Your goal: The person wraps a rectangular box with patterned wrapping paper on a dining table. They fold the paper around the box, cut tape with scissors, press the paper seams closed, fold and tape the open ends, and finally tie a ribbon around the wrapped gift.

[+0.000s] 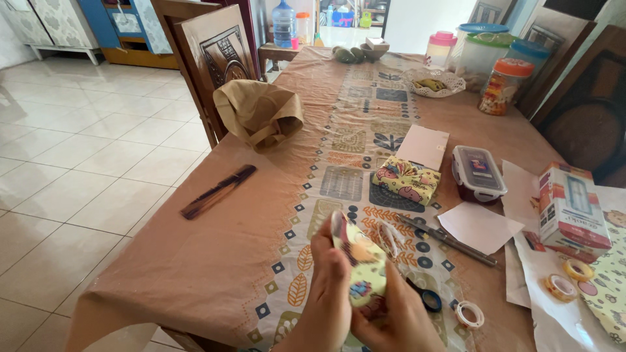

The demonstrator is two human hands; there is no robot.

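Hands met low over the near edge of the counter (195, 261), both wrapped around one small parcel (362, 270) covered in pale yellow-green paper with cartoon prints. The left hand (326, 287) closed its grip on the parcel's left side, fingers curled over the top end. The right hand (398, 319) gripped it from below and to the right, its thumb pressed against the paper. The parcel stood roughly upright, lifted clear of the patterned cloth runner (352, 150) beneath.

Just beside the right hand lay a dark tape roll (430, 299), and a little farther right a clear tape roll (469, 314). A pair of scissors (450, 241) rested at an angle beyond the parcel, near a blank white sheet (479, 227). Farther up the runner sat a second wrapped parcel (407, 180) in the same kind of printed paper, touching a pale pink card (424, 146). To its right stood a lidded plastic box (479, 173). A red and white carton (572, 205) lay at the right edge, with two yellow tape rolls (568, 277) near it on spread wrapping paper (610, 287).

On the left side a dark comb (218, 191) lay alone, well apart from the hands, and a tan cloth bag (259, 114) slumped near a carved wooden chair (212, 58).
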